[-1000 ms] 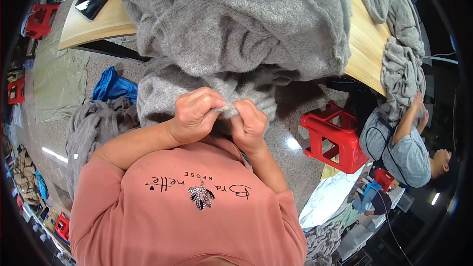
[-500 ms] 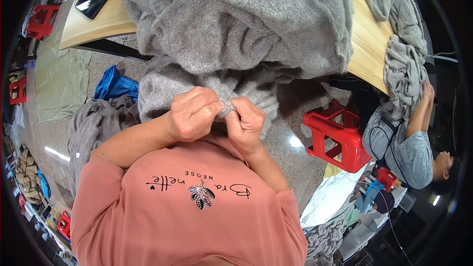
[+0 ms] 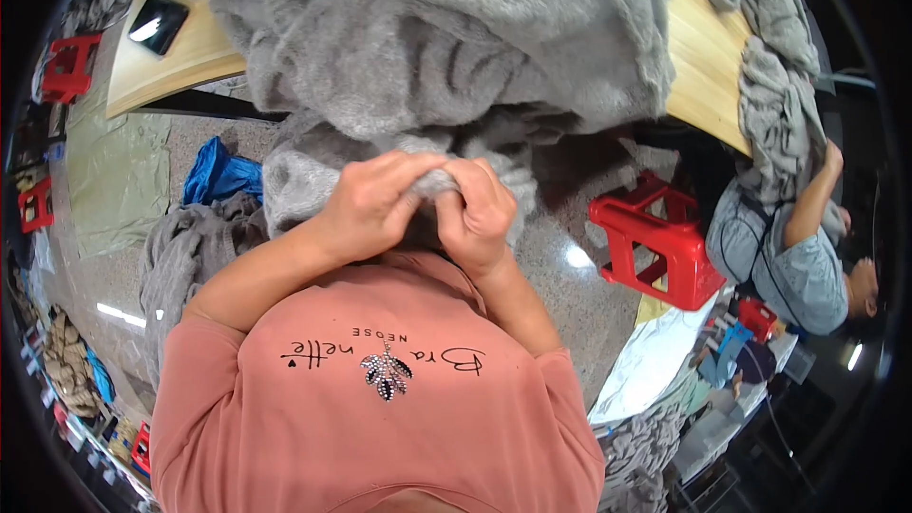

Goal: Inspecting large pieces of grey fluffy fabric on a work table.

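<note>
A large grey fuzzy knit garment (image 3: 380, 47) is heaped over the table edge and hangs down toward my lap. In front of my chest, my left hand (image 3: 373, 204) is closed on a bunched edge of this knit. Close beside it, my right hand (image 3: 480, 214) pinches the same edge, thumb and fingers pressed together. A short fold of cloth shows between the two hands. Whatever else lies inside the fingers is hidden.
A black phone (image 3: 158, 25) lies on the wooden table (image 3: 708, 57). At right stands a red plastic stool (image 3: 665, 247); beyond it a co-worker (image 3: 793, 252) handles more grey knit. Blue cloth (image 3: 223, 174) and darker grey knit (image 3: 195, 247) lie at left.
My hands have drawn closer together and the fingers of my left hand have rolled over the knit edge. The co-worker's arms have shifted. The whole view has tilted slightly.
</note>
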Available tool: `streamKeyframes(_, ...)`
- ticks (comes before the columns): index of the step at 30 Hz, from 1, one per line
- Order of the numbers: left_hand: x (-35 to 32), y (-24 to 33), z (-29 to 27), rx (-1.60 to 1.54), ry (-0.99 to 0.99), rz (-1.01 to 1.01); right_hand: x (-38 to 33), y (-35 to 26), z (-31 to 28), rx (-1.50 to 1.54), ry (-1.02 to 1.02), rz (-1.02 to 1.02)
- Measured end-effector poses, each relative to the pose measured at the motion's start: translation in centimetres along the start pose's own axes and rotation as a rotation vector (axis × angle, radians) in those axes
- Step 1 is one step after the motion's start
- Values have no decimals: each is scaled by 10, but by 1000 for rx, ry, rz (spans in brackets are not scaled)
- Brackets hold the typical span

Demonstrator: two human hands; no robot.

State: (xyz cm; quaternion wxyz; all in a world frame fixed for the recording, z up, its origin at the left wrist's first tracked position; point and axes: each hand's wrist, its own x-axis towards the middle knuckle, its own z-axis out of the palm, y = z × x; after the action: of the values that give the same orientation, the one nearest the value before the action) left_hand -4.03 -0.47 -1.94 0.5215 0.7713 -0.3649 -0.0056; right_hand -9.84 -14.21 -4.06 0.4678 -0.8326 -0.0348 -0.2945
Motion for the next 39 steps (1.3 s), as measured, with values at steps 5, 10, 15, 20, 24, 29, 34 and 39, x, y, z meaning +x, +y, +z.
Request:
streamKeyframes(5,11,16,-38,-54,25,-209,-49,65,-20,-727,-68,-10)
streamKeyframes(10,15,30,-57,-180,193,-168,-136,154,-72,-302,4,785)
streamKeyframes(15,26,21,-46,-467,402,-376,-60,56,-69,496,83,624)
streamKeyframes(20,48,13,-51,-559,574,-278,-24,-37,-28,1617,-55,329)
streamKeyframes(24,54,32,-64,-546,672,-305,7,-63,-20,1448,-602,-199)
streamKeyframes(29,43,13,-50,-372,537,-355,-24,2,2,1432,-644,459)
streamKeyframes(34,29,-14,-12,-385,92,-492,-82,35,-12,-247,-823,120)
streamKeyframes(39,23,-12,0,-336,-23,-431,-7,-10,-57,11,-746,502)
